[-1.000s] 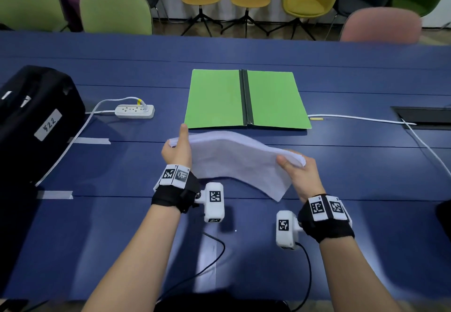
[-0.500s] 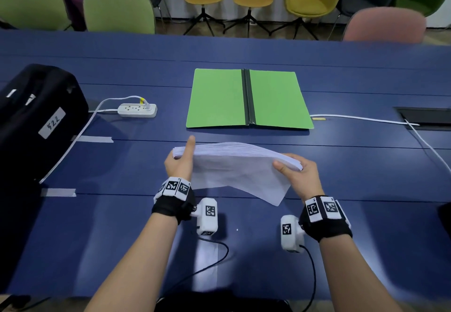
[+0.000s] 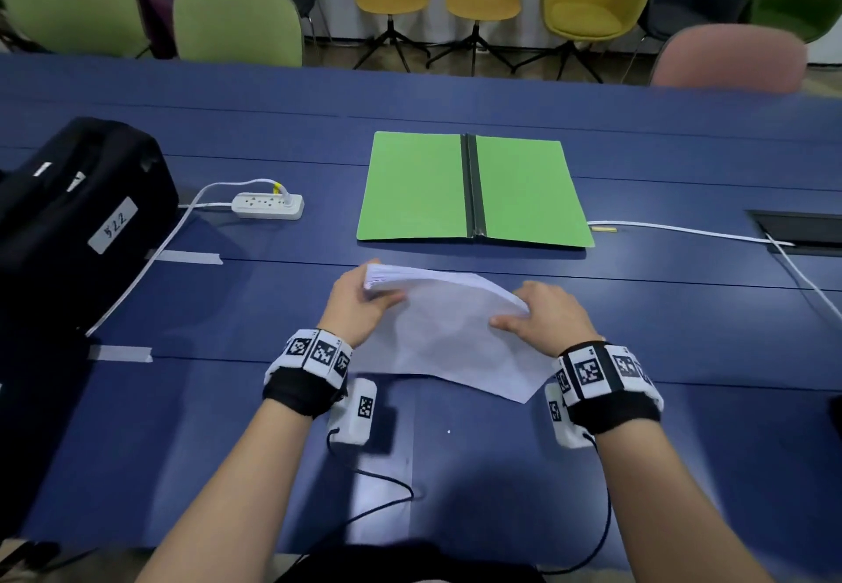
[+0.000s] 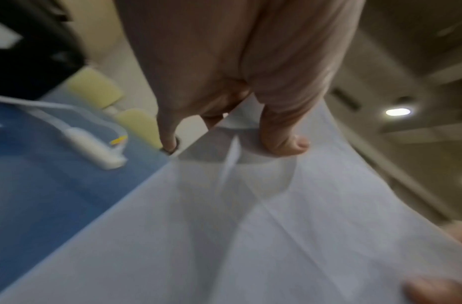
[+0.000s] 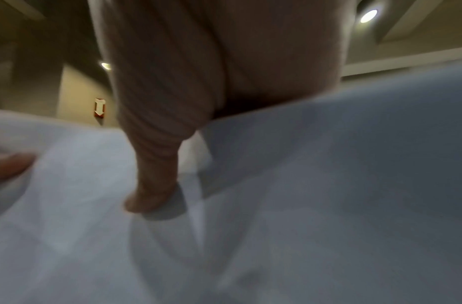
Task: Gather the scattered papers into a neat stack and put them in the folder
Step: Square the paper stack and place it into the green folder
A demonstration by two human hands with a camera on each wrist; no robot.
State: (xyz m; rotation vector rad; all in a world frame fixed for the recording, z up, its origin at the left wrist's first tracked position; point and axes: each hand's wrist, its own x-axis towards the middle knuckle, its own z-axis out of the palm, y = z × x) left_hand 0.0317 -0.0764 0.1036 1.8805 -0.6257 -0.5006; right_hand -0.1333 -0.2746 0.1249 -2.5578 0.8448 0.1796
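A stack of white papers (image 3: 449, 327) stands on its long edge on the blue table (image 3: 683, 354), leaning toward me. My left hand (image 3: 360, 304) grips its left end, thumb on the near face. My right hand (image 3: 542, 316) grips the right end the same way. The left wrist view shows my thumb pressed on the paper stack (image 4: 276, 226); the right wrist view shows the paper stack (image 5: 276, 226) under my thumb, blurred. The green folder (image 3: 474, 188) lies open and flat just beyond the stack, black spine in the middle, both halves bare.
A black bag (image 3: 68, 218) sits at the left edge. A white power strip (image 3: 268, 206) with its cable lies left of the folder. A white cable (image 3: 683, 230) runs right to a table socket box (image 3: 802, 229). Chairs (image 3: 237, 22) line the far side.
The stack has dropped from a raised, bowed hold to stand lower on the table, and both hands came down and closer together with it.
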